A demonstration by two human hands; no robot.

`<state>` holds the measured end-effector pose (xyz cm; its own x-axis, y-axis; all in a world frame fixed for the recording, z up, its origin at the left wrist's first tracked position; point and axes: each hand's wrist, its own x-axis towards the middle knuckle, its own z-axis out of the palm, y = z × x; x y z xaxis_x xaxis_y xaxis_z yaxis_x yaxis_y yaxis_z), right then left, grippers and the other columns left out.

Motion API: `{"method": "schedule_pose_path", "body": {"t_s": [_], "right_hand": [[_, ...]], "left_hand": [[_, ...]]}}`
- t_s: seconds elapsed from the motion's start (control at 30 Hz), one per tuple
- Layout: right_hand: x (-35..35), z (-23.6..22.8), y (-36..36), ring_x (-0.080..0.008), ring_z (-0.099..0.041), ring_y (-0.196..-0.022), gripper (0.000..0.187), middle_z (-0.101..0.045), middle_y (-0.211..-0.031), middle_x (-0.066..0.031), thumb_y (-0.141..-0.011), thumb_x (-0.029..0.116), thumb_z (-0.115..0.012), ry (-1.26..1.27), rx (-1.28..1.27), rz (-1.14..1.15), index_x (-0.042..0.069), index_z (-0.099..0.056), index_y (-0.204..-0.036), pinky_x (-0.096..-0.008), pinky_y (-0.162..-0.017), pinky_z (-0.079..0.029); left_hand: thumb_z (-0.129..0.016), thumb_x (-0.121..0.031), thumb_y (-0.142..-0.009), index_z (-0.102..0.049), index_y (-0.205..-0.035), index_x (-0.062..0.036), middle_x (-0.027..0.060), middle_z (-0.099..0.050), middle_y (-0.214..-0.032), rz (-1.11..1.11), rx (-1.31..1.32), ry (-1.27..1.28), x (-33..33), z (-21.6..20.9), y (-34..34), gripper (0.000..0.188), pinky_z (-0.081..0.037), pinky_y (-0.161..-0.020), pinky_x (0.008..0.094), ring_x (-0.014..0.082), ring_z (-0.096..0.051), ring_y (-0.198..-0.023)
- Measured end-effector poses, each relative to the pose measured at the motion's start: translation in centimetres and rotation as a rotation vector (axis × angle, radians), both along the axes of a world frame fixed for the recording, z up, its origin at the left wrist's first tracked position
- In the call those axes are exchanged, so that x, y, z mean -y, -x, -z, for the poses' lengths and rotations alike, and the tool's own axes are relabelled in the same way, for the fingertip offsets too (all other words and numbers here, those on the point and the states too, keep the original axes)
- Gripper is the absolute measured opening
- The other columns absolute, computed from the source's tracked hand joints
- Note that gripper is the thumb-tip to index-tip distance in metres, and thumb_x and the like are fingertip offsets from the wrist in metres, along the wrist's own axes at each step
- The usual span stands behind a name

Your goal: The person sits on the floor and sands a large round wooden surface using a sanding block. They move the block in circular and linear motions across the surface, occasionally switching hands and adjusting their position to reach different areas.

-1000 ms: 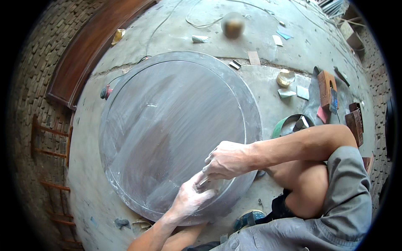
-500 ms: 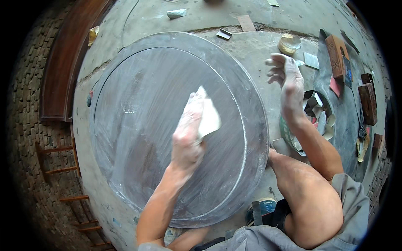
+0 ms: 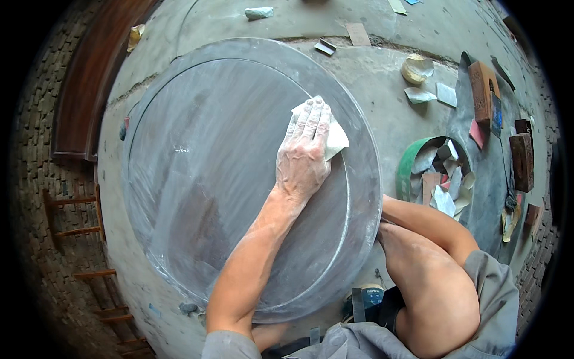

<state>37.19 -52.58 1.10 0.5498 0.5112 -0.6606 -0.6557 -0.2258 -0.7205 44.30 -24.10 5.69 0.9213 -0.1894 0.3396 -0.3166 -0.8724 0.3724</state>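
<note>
A: What do we have on the far left?
B: Brick wall [image 3: 37, 102], wooden frame [image 3: 78, 231] low down, long brown panel [image 3: 89, 90] above it. Gold scrap [image 3: 136, 37] by the panel's edge.
A: Middle?
B: Our round board [image 3: 239, 155], grey and dusty, pale streaks all over, a ring line running inside its rim. Small red-and-dark thing [image 3: 124, 128] just beside its left edge.
A: Left hand?
B: Left hand [image 3: 304, 157] is on the board's upper right part, palm down. Fingers [image 3: 310, 119] straight and close together, holding the white sheet [image 3: 337, 142] pinned under them. Sheet lies across the ring line, corners poking out both sides of the hand.
A: Right hand?
B: We can't see it. Right forearm [image 3: 427, 221] runs behind the raised knee [image 3: 439, 287] to the board's right edge and ends there, so we can't tell what those fingers do.
A: Further right?
B: Green tub [image 3: 407, 173] of mixed scraps, near the board. Yellowish roll [image 3: 417, 69] and two pale pieces beyond it. Then a grey mat [image 3: 489, 197] with a pink sheet [image 3: 477, 133] and a brown wooden block [image 3: 483, 84]; dark block [image 3: 522, 161] farthest over.
</note>
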Motion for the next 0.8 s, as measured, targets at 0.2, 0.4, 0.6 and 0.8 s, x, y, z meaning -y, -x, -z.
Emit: {"method": "schedule_pose_path", "body": {"t_s": [0.2,0.4,0.6,0.8], "right_hand": [[5.7,-12.6,-1.7,-0.0244,-0.060,-0.112,0.034,-0.065,-0.119,-0.0115,-0.099,0.019,-0.051,0.316,0.463,-0.256,0.002,-0.060,-0.127,-0.0363,-0.096,-0.049],[3.7,-17.8,-3.0,-0.0256,-0.059,-0.113,0.036,-0.064,-0.121,-0.0124,-0.097,0.018,-0.052,0.378,0.655,-0.412,0.002,-0.060,-0.128,-0.0367,-0.097,-0.048],[3.2,-19.8,-3.0,-0.0267,-0.058,-0.115,0.038,-0.063,-0.122,-0.0133,-0.094,0.016,-0.052,0.442,0.697,-0.434,0.001,-0.060,-0.128,-0.0371,-0.099,-0.047],[1.4,-19.5,-3.4,-0.0279,-0.057,-0.117,0.040,-0.062,-0.124,-0.0141,-0.092,0.014,-0.053,0.380,0.745,-0.511,0.001,-0.059,-0.129,-0.0375,-0.100,-0.046]], "left_hand": [[-0.058,0.009,-0.075,-0.052,-0.142,0.0040,0.0218,-0.049,-0.150,-0.012,-0.104,-0.050,-2.3,-0.9,4.0,0.068,-0.035,-0.120,0.0470,0.0358,-0.043,-0.143],[-0.057,0.001,-0.078,-0.048,-0.142,0.0080,0.0262,-0.048,-0.148,-0.085,-0.009,-0.066,0.1,-0.3,1.2,0.065,-0.033,-0.120,0.0472,0.0405,-0.041,-0.142],[-0.057,0.003,-0.076,-0.049,-0.141,0.0091,0.0251,-0.051,-0.146,-0.066,-0.074,-0.069,-2.0,-0.6,5.4,0.065,-0.035,-0.120,0.0454,0.0399,-0.044,-0.141],[-0.059,0.002,-0.079,-0.053,-0.137,0.0074,0.0253,-0.052,-0.145,-0.094,0.033,-0.087,-1.2,-0.4,0.4,0.059,-0.037,-0.118,0.0447,0.0401,-0.047,-0.138]]}}
